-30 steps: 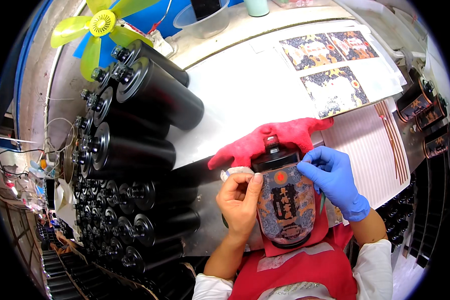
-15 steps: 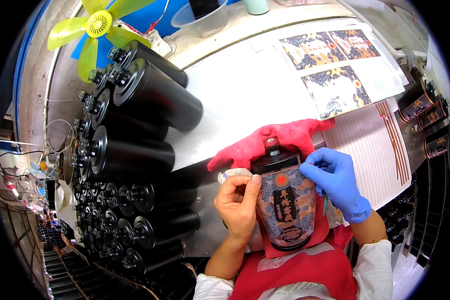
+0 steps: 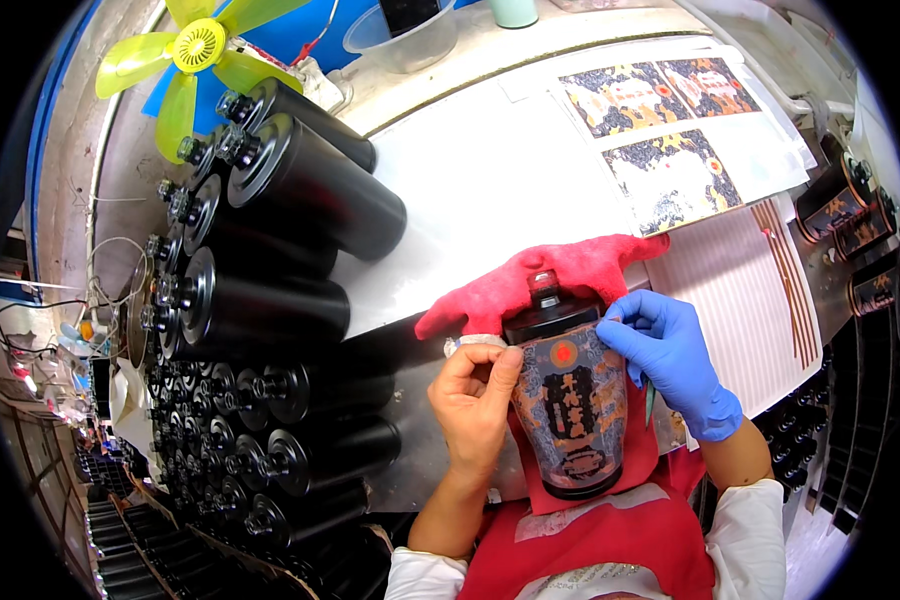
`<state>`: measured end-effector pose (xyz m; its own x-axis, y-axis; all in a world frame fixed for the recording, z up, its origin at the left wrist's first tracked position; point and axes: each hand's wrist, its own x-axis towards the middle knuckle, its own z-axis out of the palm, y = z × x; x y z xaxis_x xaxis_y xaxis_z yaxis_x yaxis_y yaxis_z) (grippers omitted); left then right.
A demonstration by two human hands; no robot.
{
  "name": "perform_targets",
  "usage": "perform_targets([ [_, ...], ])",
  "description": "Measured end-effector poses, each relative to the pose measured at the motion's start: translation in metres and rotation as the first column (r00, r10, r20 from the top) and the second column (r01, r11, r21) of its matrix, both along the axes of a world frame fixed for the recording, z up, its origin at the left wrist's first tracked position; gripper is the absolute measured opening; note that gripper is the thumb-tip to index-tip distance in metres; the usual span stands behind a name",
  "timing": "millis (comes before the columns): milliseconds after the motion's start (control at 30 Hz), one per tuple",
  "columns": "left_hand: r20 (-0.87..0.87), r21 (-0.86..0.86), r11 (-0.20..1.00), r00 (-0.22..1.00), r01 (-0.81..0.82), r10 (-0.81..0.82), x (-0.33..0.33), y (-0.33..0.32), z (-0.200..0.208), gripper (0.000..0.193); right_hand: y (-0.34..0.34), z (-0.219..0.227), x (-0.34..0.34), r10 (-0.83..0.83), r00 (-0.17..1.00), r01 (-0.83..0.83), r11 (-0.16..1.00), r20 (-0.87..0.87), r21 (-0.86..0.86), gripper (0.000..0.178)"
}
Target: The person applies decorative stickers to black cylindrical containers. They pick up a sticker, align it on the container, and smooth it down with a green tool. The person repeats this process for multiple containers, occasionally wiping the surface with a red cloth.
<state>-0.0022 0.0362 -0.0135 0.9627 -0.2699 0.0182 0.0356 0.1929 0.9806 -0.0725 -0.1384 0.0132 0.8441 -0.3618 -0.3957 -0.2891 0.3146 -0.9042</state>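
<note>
A black bottle [image 3: 568, 400] with a patterned label lies in front of me on a red cloth [image 3: 550, 275], its red-capped neck pointing away. My left hand [image 3: 473, 405], bare, presses on the label's left edge near the bottle's shoulder. My right hand [image 3: 670, 355], in a blue glove, holds the label's upper right corner against the bottle. Both hands grip the bottle from either side.
Many black bottles [image 3: 270, 300] lie stacked on their sides at the left. Printed label sheets [image 3: 670, 140] and striped backing paper [image 3: 740, 290] lie on the white table at the right. Labelled bottles [image 3: 850, 210] stand at the far right. A yellow fan [image 3: 195, 50] sits at the back left.
The bottle has turned slightly, so more of the label's front faces up. Both hands have stayed at the label's edges.
</note>
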Motion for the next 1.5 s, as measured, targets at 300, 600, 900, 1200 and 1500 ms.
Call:
perform_targets([
  [300, -0.299, -0.025, 0.951, 0.905, 0.31, -0.303, -0.046, 0.05, -0.009, 0.015, 0.007, -0.014, -0.062, 0.176, 0.972, -0.15, 0.975, -0.155, 0.164, 0.015],
  [600, -0.361, 0.018, 0.925, 0.865, 0.38, -0.349, -0.08, 0.072, -0.017, 0.011, 0.027, -0.019, -0.103, 0.204, 0.955, -0.173, 0.973, -0.217, 0.153, 0.012],
  [900, -0.392, -0.098, 0.941, 0.857, 0.323, -0.335, -0.083, 0.07, -0.015, 0.008, 0.028, -0.019, -0.106, 0.176, 0.972, -0.15, 0.974, -0.153, 0.169, 0.012],
  [1200, -0.378, -0.1, 0.942, 0.863, 0.322, -0.335, -0.085, 0.071, -0.015, 0.008, 0.028, -0.019, -0.109, 0.182, 0.976, -0.159, 0.971, -0.123, 0.177, 0.012],
  [1500, -0.39, -0.067, 0.941, 0.86, 0.332, -0.331, -0.083, 0.069, -0.012, 0.009, 0.028, -0.024, -0.107, 0.184, 0.971, -0.162, 0.976, -0.154, 0.147, 0.012],
])
